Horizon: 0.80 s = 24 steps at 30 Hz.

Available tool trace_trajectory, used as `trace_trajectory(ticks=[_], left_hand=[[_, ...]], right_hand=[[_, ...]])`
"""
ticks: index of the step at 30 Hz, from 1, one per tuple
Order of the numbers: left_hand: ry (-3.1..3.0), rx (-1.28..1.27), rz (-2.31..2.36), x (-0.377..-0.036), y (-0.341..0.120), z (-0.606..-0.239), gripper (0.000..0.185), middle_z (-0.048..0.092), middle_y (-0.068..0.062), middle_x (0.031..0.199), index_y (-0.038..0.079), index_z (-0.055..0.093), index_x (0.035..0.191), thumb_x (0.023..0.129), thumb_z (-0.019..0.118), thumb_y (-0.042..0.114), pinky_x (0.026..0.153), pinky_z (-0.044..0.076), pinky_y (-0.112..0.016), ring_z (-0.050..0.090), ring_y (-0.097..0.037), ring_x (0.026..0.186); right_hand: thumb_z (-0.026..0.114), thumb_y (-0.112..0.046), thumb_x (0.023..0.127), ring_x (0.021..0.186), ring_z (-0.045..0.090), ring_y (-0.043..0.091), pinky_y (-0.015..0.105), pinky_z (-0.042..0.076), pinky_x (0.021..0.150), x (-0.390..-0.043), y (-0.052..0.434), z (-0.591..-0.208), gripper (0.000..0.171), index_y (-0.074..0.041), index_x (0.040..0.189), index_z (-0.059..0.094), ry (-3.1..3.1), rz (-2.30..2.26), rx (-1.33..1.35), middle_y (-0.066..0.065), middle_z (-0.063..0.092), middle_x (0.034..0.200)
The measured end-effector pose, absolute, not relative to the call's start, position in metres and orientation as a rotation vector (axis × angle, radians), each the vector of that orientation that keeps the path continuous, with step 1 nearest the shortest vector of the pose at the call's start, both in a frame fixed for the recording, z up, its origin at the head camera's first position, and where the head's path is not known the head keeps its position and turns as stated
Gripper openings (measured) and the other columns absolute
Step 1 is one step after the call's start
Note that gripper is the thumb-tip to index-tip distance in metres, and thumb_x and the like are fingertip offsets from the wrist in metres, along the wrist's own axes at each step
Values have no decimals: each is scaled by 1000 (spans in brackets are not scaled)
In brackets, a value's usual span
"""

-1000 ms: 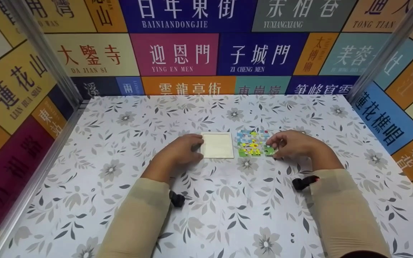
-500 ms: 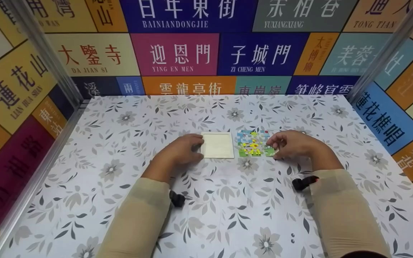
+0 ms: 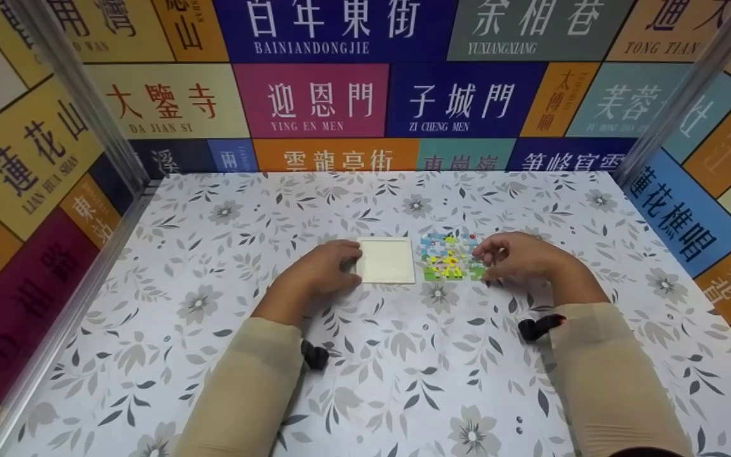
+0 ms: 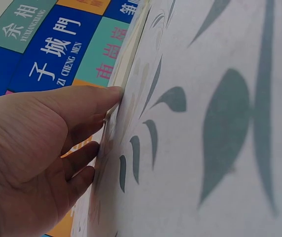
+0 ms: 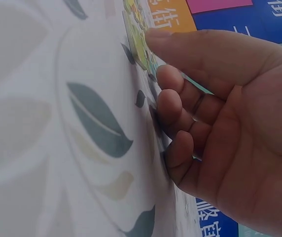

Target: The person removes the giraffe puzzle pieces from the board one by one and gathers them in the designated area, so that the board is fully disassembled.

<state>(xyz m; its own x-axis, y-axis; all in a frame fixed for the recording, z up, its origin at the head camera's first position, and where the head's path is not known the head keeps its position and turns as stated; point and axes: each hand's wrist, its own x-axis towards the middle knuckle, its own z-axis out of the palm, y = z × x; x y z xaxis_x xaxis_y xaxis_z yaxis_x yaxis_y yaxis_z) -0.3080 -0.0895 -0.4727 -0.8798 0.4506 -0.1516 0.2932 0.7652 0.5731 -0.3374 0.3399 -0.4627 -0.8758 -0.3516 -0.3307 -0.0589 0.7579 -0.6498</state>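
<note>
Resting unmoved: left hand (image 3: 321, 274), right hand (image 3: 518, 256).

I am at a staged recording booth: beyond my fingers (image 3: 346, 251), colourful wall panels printed with Chinese place names (image 3: 365, 82) and silver metal corner posts (image 3: 80, 95) enclose a floral-patterned grey-and-white worktop (image 3: 403, 355).

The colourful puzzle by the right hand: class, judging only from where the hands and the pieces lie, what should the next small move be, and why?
Probably lift one piece off the colourful puzzle. The right hand already has its fingertips at the puzzle's right edge, while the left hand rests against the plain white tray, which lies beside the puzzle with nothing in it.
</note>
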Motion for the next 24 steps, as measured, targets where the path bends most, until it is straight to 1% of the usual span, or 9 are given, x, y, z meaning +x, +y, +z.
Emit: trace_trajectory(ticks=[4,7,11,16,21,24], left_hand=[[2683,579,817,-308,-88,-473,62,47,-2,169,13,57,156,98,75,26,136,27,-43,37,-27,161],[2685,578,823,-308,-88,-474,63,47,-3,169,12,57,156,98,75,25,136,26,-44,37,-28,161],[2685,579,828,-310,-88,-475,62,46,-3,170,12,56,156,98,75,25,136,25,-45,36,-28,162],[2685,572,862,-312,-89,-477,61,45,-1,170,16,58,156,98,74,26,136,26,-46,37,-28,161],[2694,530,891,-315,-92,-477,59,45,1,170,18,59,155,99,74,27,136,26,-46,37,-26,162],[2712,510,910,-318,-93,-474,60,45,0,170,17,58,156,99,75,29,136,26,-46,37,-27,162]], right_hand=[[89,-29,87,87,57,17,28,52,70,-337,340,-462,51,-17,134,70,2512,-958,-285,5,62,111],[88,-32,90,85,56,16,28,52,69,-335,338,-459,50,-16,134,71,2526,-977,-279,4,60,110],[82,-32,95,82,56,16,30,51,67,-334,329,-452,45,-14,135,70,2567,-996,-306,4,61,107],[77,-34,99,83,57,20,33,52,67,-335,307,-443,40,-16,134,72,2636,-989,-323,4,62,103],[76,-34,99,82,56,22,33,51,66,-338,284,-438,40,-17,135,72,2634,-993,-339,4,62,102],[76,-36,98,85,56,22,33,50,68,-340,274,-437,41,-16,135,72,2637,-999,-344,4,62,103]])
